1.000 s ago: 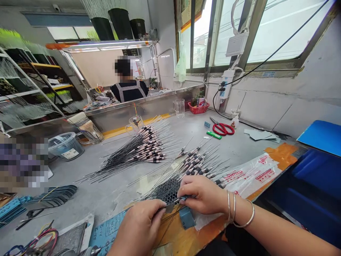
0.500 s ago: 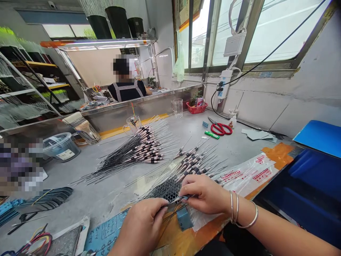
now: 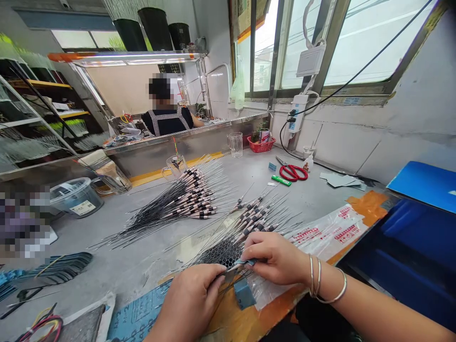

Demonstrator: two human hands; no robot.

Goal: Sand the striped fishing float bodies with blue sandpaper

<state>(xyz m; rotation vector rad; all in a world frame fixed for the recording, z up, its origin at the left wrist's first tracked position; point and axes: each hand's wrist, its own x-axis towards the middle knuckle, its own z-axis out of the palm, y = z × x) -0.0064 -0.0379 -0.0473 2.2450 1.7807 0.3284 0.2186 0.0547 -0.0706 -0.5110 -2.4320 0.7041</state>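
Observation:
My left hand (image 3: 190, 297) is closed near the table's front edge, thumb and forefinger pinching a thin fishing float stem (image 3: 231, 269). Opposite it, my right hand (image 3: 276, 254) grips a small folded piece of blue sandpaper (image 3: 248, 261) against the stem. Fingers hide part of the stem. Just behind both hands, a bunch of fishing floats (image 3: 254, 216) with pink and black bodies rests on a black honeycomb mat (image 3: 230, 259). Another pile of similar floats (image 3: 195, 192) lies farther back to the left.
A blue sandpaper sheet (image 3: 140, 308) and blue block (image 3: 244, 294) lie near my hands. Red-handled scissors (image 3: 294, 172), a green lighter (image 3: 281, 180), a glass mug (image 3: 235, 145) and a plastic tub (image 3: 78, 197) stand farther off. A person (image 3: 167, 118) sits beyond the partition.
My right hand has shifted slightly along the stem, and more of the blue sandpaper shows between its fingers. My left hand keeps its pinch. The view has turned slightly.

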